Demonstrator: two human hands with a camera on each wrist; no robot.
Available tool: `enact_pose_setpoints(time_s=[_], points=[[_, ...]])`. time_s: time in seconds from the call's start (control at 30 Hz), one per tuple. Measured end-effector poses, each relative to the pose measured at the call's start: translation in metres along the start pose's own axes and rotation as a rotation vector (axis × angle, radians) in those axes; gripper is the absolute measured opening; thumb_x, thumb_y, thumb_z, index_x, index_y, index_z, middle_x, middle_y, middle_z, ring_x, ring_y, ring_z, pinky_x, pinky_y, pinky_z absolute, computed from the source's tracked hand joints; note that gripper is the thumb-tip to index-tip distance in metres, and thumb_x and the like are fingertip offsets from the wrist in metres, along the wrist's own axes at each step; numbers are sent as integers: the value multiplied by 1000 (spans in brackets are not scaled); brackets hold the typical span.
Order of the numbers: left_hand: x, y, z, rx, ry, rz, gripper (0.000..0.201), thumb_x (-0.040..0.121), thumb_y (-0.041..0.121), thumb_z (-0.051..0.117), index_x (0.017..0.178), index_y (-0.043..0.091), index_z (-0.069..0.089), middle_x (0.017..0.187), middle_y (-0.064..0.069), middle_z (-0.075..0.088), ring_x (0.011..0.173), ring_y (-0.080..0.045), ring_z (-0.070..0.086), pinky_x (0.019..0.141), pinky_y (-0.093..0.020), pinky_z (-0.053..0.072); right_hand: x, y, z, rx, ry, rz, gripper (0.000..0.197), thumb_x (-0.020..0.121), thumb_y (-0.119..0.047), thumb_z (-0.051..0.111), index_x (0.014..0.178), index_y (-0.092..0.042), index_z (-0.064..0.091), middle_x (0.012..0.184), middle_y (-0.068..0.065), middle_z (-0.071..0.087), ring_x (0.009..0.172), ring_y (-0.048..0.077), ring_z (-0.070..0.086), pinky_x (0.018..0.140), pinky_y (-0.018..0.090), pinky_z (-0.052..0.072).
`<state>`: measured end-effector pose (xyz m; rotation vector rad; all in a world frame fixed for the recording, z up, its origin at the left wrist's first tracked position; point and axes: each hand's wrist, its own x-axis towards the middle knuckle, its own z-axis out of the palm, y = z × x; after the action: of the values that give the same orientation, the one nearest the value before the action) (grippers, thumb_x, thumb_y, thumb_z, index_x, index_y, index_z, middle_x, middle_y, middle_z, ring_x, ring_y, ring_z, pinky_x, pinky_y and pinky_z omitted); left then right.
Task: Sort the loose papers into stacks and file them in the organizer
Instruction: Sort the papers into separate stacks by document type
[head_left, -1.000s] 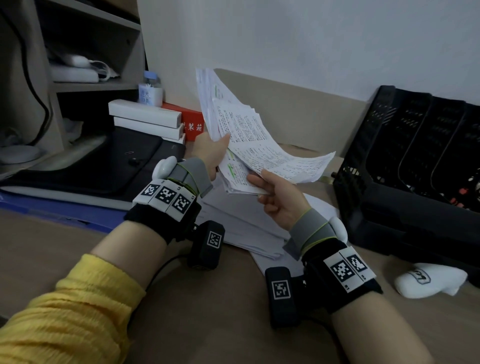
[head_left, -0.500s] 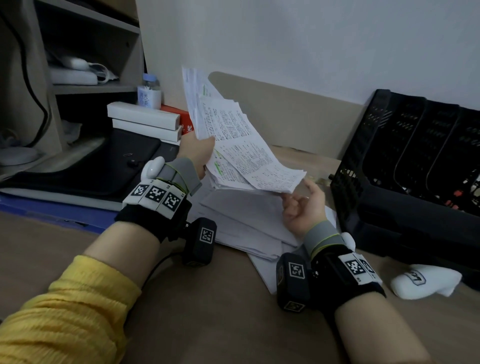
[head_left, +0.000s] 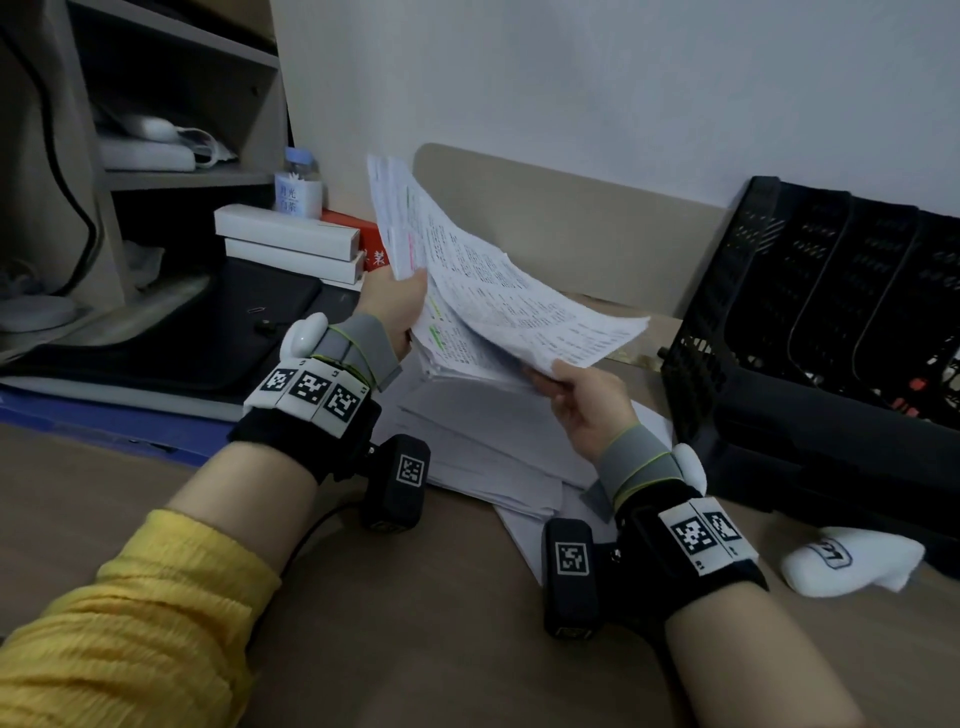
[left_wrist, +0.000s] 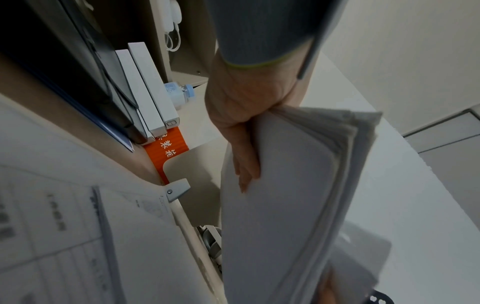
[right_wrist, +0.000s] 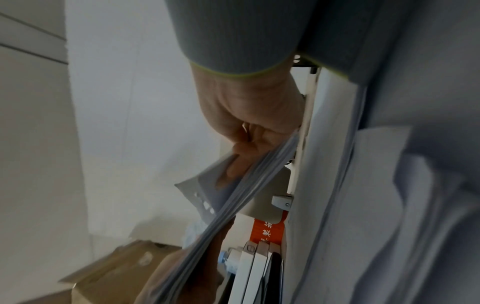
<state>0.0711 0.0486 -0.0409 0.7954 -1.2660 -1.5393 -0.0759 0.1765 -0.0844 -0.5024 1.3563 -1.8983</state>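
The sheaf (head_left: 498, 306) hangs above the desk (head_left: 415, 623), its top toward 11 o'clock, over a loose pile (head_left: 483, 447). The left hand (head_left: 395, 306) clamps its 9 o'clock edge, fingers behind; the right hand (head_left: 582, 400) pinches the 5 o'clock corner. It looks light, floppy and slippery sheet on sheet, so 2 opposite edges seem the best hold. The organizer (head_left: 810, 332) stands at 3 o'clock.
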Motion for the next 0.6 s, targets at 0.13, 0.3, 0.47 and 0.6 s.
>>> enact_pose_setpoints(time_s=[0.13, 0.3, 0.47, 0.6], points=[[-2, -1, 5, -3, -9, 18, 34, 100, 19, 49, 130, 3, 55, 116, -10, 64, 100, -27, 64, 90, -41, 53, -7, 2, 15, -104, -78, 0, 21, 94, 2, 49, 114, -5, 54, 105, 12, 66, 55, 9, 70, 36, 12, 40], [7, -11, 5, 33, -21, 59, 48, 88, 42, 58, 118, 5, 64, 111, -8, 70, 101, -29, 67, 92, -49, 54, -10, 2, 19, -114, -105, -1, 29, 94, 3, 50, 123, 1, 53, 104, 14, 66, 54, 8, 69, 45, 14, 51], [15, -19, 5, 31, -64, 32, 67, 66, 60, 65, 111, 11, 67, 107, -11, 72, 97, -30, 70, 87, -51, 55, -12, 2, 20, -104, -104, -14, 32, 93, 4, 51, 125, 1, 52, 113, 18, 66, 54, 9, 69, 50, 17, 55], [2, -10, 5, 28, -82, 29, 62, 69, 45, 78, 116, 7, 65, 111, -9, 72, 99, -28, 70, 88, -49, 56, -13, 3, 21, -120, -100, -2, 33, 93, 2, 52, 126, 2, 51, 110, 15, 66, 54, 9, 68, 50, 17, 55]])
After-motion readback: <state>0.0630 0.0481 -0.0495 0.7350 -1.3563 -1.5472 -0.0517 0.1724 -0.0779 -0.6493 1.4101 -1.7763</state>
